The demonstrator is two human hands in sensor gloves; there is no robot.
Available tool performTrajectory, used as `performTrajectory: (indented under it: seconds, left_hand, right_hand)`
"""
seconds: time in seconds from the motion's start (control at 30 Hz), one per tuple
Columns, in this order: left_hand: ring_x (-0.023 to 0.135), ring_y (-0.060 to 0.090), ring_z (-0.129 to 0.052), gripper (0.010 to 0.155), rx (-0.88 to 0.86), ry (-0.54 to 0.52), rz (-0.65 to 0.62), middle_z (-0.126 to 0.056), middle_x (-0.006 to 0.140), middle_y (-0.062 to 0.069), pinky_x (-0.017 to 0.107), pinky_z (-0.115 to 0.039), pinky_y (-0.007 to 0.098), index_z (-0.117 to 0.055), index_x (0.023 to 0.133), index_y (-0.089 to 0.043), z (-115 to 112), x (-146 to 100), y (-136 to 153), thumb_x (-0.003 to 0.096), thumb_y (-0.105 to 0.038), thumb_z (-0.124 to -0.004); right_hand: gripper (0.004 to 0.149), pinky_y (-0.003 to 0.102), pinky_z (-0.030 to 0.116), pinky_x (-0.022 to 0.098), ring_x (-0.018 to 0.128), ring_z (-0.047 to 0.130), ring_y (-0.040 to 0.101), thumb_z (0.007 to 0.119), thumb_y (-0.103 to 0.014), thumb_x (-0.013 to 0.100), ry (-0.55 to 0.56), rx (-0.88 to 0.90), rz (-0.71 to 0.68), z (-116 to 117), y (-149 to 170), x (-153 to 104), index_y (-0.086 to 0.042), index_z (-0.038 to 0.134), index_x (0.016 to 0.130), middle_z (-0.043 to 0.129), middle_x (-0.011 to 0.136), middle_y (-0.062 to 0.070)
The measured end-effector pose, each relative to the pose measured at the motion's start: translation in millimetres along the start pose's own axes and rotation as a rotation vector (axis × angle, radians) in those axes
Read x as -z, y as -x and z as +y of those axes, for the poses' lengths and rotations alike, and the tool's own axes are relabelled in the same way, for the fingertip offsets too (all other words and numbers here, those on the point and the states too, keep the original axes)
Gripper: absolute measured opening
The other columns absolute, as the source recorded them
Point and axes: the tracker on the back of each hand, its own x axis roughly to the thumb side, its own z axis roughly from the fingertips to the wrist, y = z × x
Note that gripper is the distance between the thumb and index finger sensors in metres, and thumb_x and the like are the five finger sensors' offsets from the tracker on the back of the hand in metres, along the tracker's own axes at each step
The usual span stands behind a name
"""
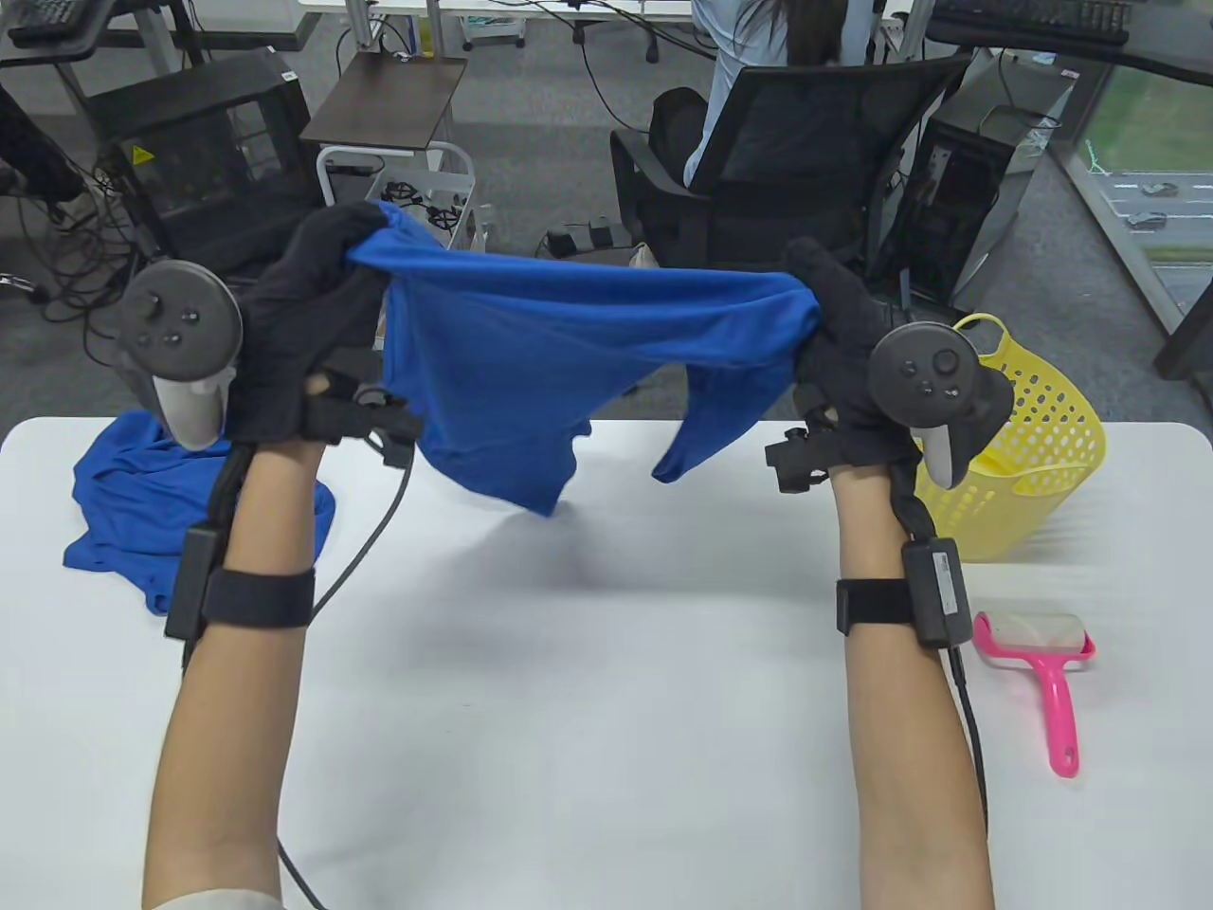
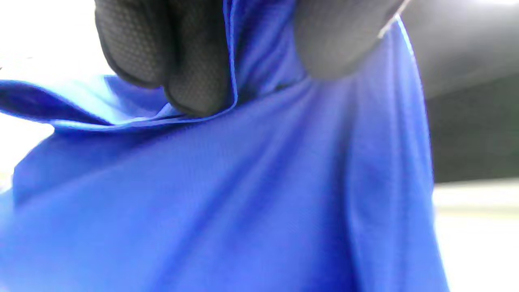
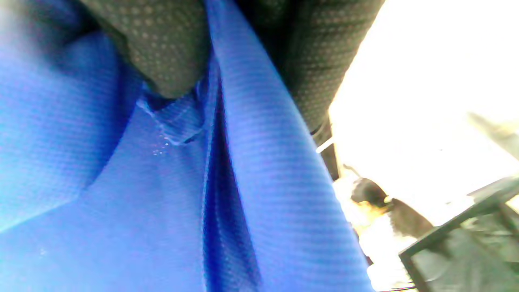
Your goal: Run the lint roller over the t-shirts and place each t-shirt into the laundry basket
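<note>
Table view: my left hand and right hand each grip the blue t-shirt, stretched above the table; bunched fabric may spread wrinkled, fouling the lint roller.

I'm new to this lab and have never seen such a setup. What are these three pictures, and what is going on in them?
A person wears black sensor gloves, with a round tracker strapped to the back of each hand. The big picture looks down at a white table. The other two come from small cameras on the wrists, so they show gloved fingers and cloth very close up.

The left hand and the right hand each grip an end of a blue t-shirt, stretched between them above the table. On the table lie a second blue t-shirt at the left, a yellow laundry basket at the right, and a pink lint roller nearer the person.
</note>
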Motion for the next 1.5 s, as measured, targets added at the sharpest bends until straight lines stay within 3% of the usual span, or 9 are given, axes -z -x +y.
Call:
performTrajectory:
  seconds: [0.2,0.33,0.5,0.63,0.77,0.93,1.23,1.37,1.5]
  left_hand:
    - [0.087,0.016,-0.072,0.04,0.732,0.633,-0.075,-0.071,0.098,-0.011,0.077,-0.052,0.052,-0.088,0.083,-0.039,-37.6,-125.6,-7.6,0.0474,-0.056,-0.082]
    - [0.088,0.016,-0.075,0.041,0.694,0.951,-0.013,-0.075,0.097,-0.011,0.077,-0.05,0.055,-0.089,0.082,-0.034,-100.5,-205.5,31.1,0.0474,-0.055,-0.082]
    - [0.104,0.025,-0.065,0.058,0.599,1.356,0.19,-0.068,0.107,-0.008,0.078,-0.04,0.063,-0.081,0.094,-0.033,-147.9,-255.5,70.7,0.0454,-0.065,-0.077]
    - [0.108,0.027,-0.064,0.056,0.488,1.201,0.293,-0.068,0.111,-0.007,0.079,-0.042,0.062,-0.075,0.099,-0.034,-145.0,-248.3,95.2,0.0502,-0.061,-0.073]
    - [0.112,0.033,-0.055,0.065,0.478,0.983,0.44,-0.052,0.117,-0.002,0.079,-0.045,0.061,-0.053,0.11,-0.035,-155.8,-243.6,123.0,0.0511,-0.055,-0.073]
    - [0.114,0.04,-0.031,0.07,0.552,1.087,0.476,-0.029,0.121,-0.003,0.078,-0.036,0.063,-0.04,0.111,-0.047,-186.7,-268.1,141.2,0.0502,-0.058,-0.073]
    - [0.113,0.041,-0.026,0.069,0.594,1.151,0.515,-0.022,0.12,-0.001,0.077,-0.038,0.064,-0.032,0.111,-0.043,-195.5,-281.9,145.3,0.0521,-0.06,-0.064]
    - [0.113,0.041,-0.024,0.069,0.592,1.159,0.526,-0.02,0.12,-0.002,0.077,-0.037,0.063,-0.031,0.111,-0.044,-195.2,-281.7,145.2,0.0523,-0.06,-0.064]
    - [0.114,0.037,-0.022,0.069,0.586,1.156,0.549,-0.02,0.119,-0.004,0.078,-0.035,0.063,-0.03,0.111,-0.045,-192.7,-283.5,147.7,0.0518,-0.062,-0.063]
  right_hand:
    - [0.048,0.045,0.071,0.071,0.097,0.077,0.024,0.078,-0.035,0.052,-0.526,-0.265,-0.092,35.1,47.2,-74.8,-0.039,0.064,0.097,0.068,0.11,-0.003]
    - [0.047,0.046,0.074,0.069,0.097,0.076,0.028,0.081,-0.033,0.05,-0.782,-0.329,-0.07,76.9,82.9,-143.4,-0.039,0.068,0.095,0.068,0.111,0.001]
    - [0.057,0.056,0.061,0.073,0.105,0.057,0.033,0.085,-0.032,0.047,-1.073,-0.597,-0.052,98.3,102.5,-200.7,-0.04,0.062,0.099,0.055,0.117,0.001]
    - [0.055,0.056,0.062,0.072,0.104,0.057,0.035,0.081,-0.024,0.049,-1.066,-0.832,0.038,71.9,118.9,-215.7,-0.039,0.062,0.099,0.055,0.117,0.002]
    - [0.054,0.049,0.073,0.063,0.089,0.076,0.035,0.076,-0.035,0.053,-0.902,-0.712,0.355,55.8,129.6,-228.9,-0.026,0.059,0.103,0.067,0.108,0.009]
    - [0.054,0.048,0.075,0.06,0.083,0.081,0.036,0.071,-0.049,0.052,-0.877,-0.729,0.693,63.4,146.6,-259.6,-0.019,0.071,0.097,0.075,0.101,0.013]
    - [0.085,0.066,0.057,0.066,0.092,0.049,0.06,0.068,-0.059,0.048,-0.877,-0.662,0.773,93.4,129.8,-263.3,-0.001,0.05,0.106,0.041,0.112,0.031]
    - [0.047,0.057,0.067,0.067,0.091,0.069,0.04,0.075,-0.043,0.05,-0.817,-0.775,0.539,105.9,118.7,-258.4,-0.023,0.07,0.092,0.065,0.104,0.009]
    - [0.04,0.054,0.071,0.065,0.086,0.077,0.037,0.078,-0.036,0.049,-0.787,-0.741,0.672,87.5,126.7,-253.7,-0.02,0.073,0.085,0.072,0.097,0.009]
